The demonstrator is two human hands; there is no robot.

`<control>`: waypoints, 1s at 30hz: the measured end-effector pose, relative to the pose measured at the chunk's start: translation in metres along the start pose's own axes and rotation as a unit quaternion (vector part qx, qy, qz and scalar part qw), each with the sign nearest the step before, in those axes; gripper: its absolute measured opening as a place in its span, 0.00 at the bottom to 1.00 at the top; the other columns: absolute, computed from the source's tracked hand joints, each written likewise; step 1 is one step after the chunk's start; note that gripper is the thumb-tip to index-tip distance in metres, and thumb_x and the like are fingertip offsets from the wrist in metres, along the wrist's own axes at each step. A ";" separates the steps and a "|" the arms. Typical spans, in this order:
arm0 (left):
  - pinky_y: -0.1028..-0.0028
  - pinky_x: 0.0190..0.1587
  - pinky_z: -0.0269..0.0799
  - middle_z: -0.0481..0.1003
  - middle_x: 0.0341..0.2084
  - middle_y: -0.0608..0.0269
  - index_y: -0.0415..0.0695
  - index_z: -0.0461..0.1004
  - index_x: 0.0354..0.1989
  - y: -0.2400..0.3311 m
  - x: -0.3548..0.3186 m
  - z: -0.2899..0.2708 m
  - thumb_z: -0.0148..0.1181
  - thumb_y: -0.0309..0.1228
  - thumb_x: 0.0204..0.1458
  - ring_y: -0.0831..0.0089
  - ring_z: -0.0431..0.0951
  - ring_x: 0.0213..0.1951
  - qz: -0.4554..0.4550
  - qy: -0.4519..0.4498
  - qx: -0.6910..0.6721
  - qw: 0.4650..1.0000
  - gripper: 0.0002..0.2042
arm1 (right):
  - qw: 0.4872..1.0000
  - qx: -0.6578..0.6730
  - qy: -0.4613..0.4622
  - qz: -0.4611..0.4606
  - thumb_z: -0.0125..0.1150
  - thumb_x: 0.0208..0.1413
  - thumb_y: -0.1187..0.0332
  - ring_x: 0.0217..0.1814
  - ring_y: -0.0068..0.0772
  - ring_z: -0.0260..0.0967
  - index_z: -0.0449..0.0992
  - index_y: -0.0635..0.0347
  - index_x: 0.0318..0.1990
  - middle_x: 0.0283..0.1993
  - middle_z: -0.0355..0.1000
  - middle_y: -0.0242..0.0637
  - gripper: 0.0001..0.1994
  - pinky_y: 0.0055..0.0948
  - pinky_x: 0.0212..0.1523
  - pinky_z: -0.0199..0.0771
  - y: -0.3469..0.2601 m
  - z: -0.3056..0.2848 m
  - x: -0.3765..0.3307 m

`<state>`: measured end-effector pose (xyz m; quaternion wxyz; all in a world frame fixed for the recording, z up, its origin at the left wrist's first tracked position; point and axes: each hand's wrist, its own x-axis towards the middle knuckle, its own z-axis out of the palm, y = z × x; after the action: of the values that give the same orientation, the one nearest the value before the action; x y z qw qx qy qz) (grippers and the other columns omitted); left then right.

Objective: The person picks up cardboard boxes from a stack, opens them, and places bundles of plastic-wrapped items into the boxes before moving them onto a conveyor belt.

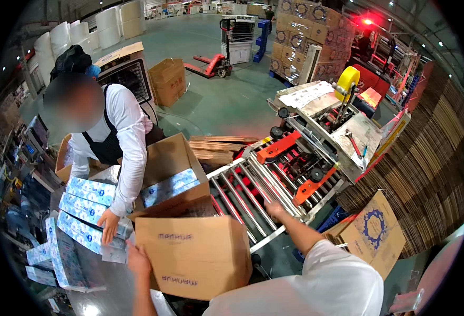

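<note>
left hand (137, 262) flat against side of open corrugated cardboard carton (195, 255), fingers spread, not clenched, right hand (275, 209) on far flap, grip unclear, carton at steel roller conveyor (253, 189) end, co-worker's hand (109, 224) on glossy blue-white wrapped packs (84, 210), three stacked

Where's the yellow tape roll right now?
In the head view, upper right: the yellow tape roll sits atop the carton sealing machine, beyond the roller conveyor.

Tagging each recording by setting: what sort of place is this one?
Most likely a factory packing floor or warehouse: a carton-sealing machine with steel rollers, tall stacks of flattened brown cardboard, and a red pallet jack on the open green floor.
</note>
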<state>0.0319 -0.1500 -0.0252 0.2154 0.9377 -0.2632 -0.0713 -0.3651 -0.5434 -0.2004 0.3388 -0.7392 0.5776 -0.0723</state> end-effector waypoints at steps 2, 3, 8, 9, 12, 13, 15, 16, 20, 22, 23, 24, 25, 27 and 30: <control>0.58 0.43 0.65 0.67 0.43 0.49 0.39 0.47 0.61 -0.031 0.000 -0.012 0.43 0.41 0.54 0.53 0.67 0.45 -0.044 -0.010 0.092 0.995 0.29 | 0.979 0.046 -0.157 0.121 0.32 0.51 0.35 0.58 0.47 0.58 0.63 0.68 0.53 0.55 0.61 0.54 0.40 0.39 0.56 0.57 0.000 0.077 -0.051; 0.58 0.44 0.64 0.67 0.45 0.51 0.40 0.47 0.61 -0.045 -0.004 -0.019 0.42 0.42 0.55 0.53 0.67 0.45 -0.069 -0.016 0.142 0.987 0.28 | 0.926 0.148 -0.188 0.292 0.29 0.50 0.33 0.64 0.43 0.48 0.58 0.67 0.57 0.61 0.54 0.50 0.43 0.35 0.62 0.44 -0.018 0.106 -0.084; 0.46 0.45 0.59 0.65 0.49 0.55 0.51 0.48 0.62 -0.057 -0.005 0.001 0.34 0.47 0.57 0.52 0.60 0.52 -0.081 0.003 0.204 0.976 0.25 | 0.833 0.440 -0.150 0.302 0.28 0.51 0.34 0.34 0.33 0.63 0.71 0.65 0.43 0.33 0.71 0.38 0.39 0.35 0.37 0.63 0.015 0.185 -0.096; 0.45 0.45 0.59 0.65 0.49 0.55 0.52 0.49 0.62 -0.056 -0.004 0.005 0.33 0.47 0.57 0.52 0.60 0.53 -0.075 0.001 0.177 0.981 0.25 | 0.876 0.351 -0.140 0.300 0.30 0.51 0.34 0.29 0.30 0.61 0.72 0.64 0.39 0.28 0.69 0.34 0.38 0.32 0.34 0.62 0.022 0.167 -0.085; 0.46 0.46 0.59 0.64 0.49 0.56 0.55 0.50 0.61 -0.053 0.001 0.028 0.33 0.47 0.57 0.53 0.60 0.53 -0.071 0.001 0.138 0.988 0.24 | 0.950 0.224 -0.069 0.206 0.34 0.51 0.35 0.19 0.22 0.52 0.69 0.55 0.20 0.17 0.59 0.26 0.32 0.24 0.23 0.54 0.052 0.120 -0.055; 0.46 0.46 0.59 0.64 0.50 0.57 0.55 0.50 0.61 -0.057 -0.001 0.029 0.33 0.47 0.57 0.54 0.61 0.53 -0.081 0.008 0.140 0.987 0.24 | 0.940 0.237 -0.089 0.230 0.34 0.51 0.35 0.19 0.23 0.51 0.68 0.55 0.21 0.16 0.58 0.25 0.32 0.25 0.23 0.53 0.045 0.111 -0.056; 0.47 0.46 0.59 0.65 0.49 0.58 0.56 0.51 0.61 -0.051 -0.002 0.026 0.32 0.48 0.57 0.56 0.61 0.52 -0.083 0.004 0.169 0.982 0.23 | 0.922 0.245 -0.126 0.272 0.34 0.52 0.36 0.19 0.25 0.50 0.68 0.56 0.21 0.17 0.58 0.26 0.31 0.26 0.25 0.53 0.034 0.104 -0.063; 0.48 0.46 0.59 0.65 0.49 0.58 0.57 0.51 0.61 -0.050 -0.004 0.022 0.32 0.48 0.57 0.57 0.61 0.52 -0.088 0.005 0.186 0.979 0.23 | 0.916 0.238 -0.150 0.287 0.35 0.52 0.36 0.19 0.26 0.49 0.68 0.57 0.22 0.17 0.58 0.26 0.31 0.27 0.25 0.53 0.023 0.105 -0.072; 0.49 0.46 0.59 0.67 0.46 0.58 0.58 0.51 0.61 -0.046 -0.003 0.022 0.32 0.48 0.57 0.59 0.62 0.51 -0.110 -0.050 0.181 0.976 0.23 | 0.814 0.455 -0.175 0.315 0.34 0.55 0.40 0.49 0.39 0.66 0.66 0.65 0.50 0.48 0.69 0.42 0.34 0.38 0.49 0.64 -0.025 0.101 -0.111; 0.48 0.46 0.58 0.68 0.45 0.58 0.59 0.52 0.61 -0.041 -0.002 0.021 0.32 0.49 0.57 0.58 0.62 0.51 -0.126 -0.084 0.166 0.974 0.23 | 0.820 0.447 -0.192 0.303 0.32 0.56 0.41 0.51 0.40 0.65 0.63 0.67 0.53 0.52 0.65 0.43 0.35 0.38 0.50 0.64 0.017 0.136 -0.090; 0.47 0.46 0.58 0.68 0.45 0.57 0.59 0.51 0.61 -0.054 -0.009 0.014 0.32 0.49 0.57 0.58 0.62 0.51 -0.139 -0.068 0.181 0.971 0.23 | 0.813 0.447 -0.206 0.312 0.31 0.56 0.41 0.51 0.40 0.65 0.63 0.68 0.53 0.52 0.64 0.44 0.35 0.38 0.50 0.64 -0.013 0.125 -0.104; 0.46 0.45 0.58 0.69 0.45 0.57 0.60 0.51 0.61 -0.054 -0.009 0.019 0.32 0.49 0.57 0.58 0.63 0.50 -0.128 -0.059 0.183 0.973 0.23 | 0.809 0.452 -0.193 0.322 0.31 0.57 0.42 0.51 0.41 0.64 0.63 0.70 0.52 0.53 0.63 0.45 0.35 0.38 0.50 0.64 -0.030 0.099 -0.113; 0.45 0.45 0.58 0.69 0.45 0.57 0.60 0.51 0.61 -0.053 -0.008 0.024 0.32 0.49 0.56 0.58 0.63 0.50 -0.117 -0.051 0.185 0.974 0.24 | 0.839 0.416 -0.192 0.294 0.33 0.56 0.42 0.45 0.39 0.67 0.65 0.70 0.50 0.49 0.66 0.45 0.34 0.37 0.43 0.67 0.023 0.134 -0.094; 0.43 0.45 0.57 0.69 0.44 0.56 0.60 0.50 0.61 -0.056 -0.006 0.028 0.32 0.49 0.57 0.58 0.64 0.49 -0.128 -0.050 0.181 0.974 0.24 | 0.821 0.427 -0.161 0.342 0.37 0.55 0.42 0.37 0.37 0.67 0.68 0.68 0.47 0.42 0.69 0.43 0.33 0.36 0.36 0.67 0.038 0.146 -0.094; 0.43 0.46 0.56 0.68 0.46 0.55 0.57 0.51 0.61 -0.047 0.000 0.030 0.32 0.50 0.57 0.58 0.63 0.50 -0.147 -0.070 0.141 0.977 0.25 | 0.820 0.422 -0.116 0.369 0.43 0.52 0.41 0.31 0.32 0.64 0.73 0.64 0.40 0.33 0.70 0.38 0.30 0.34 0.31 0.64 0.050 0.140 -0.089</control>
<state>0.0461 -0.1249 -0.0731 0.0494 0.9797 -0.1444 -0.1302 -0.3640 -0.4099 -0.3108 0.6832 -0.2586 0.6766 -0.0923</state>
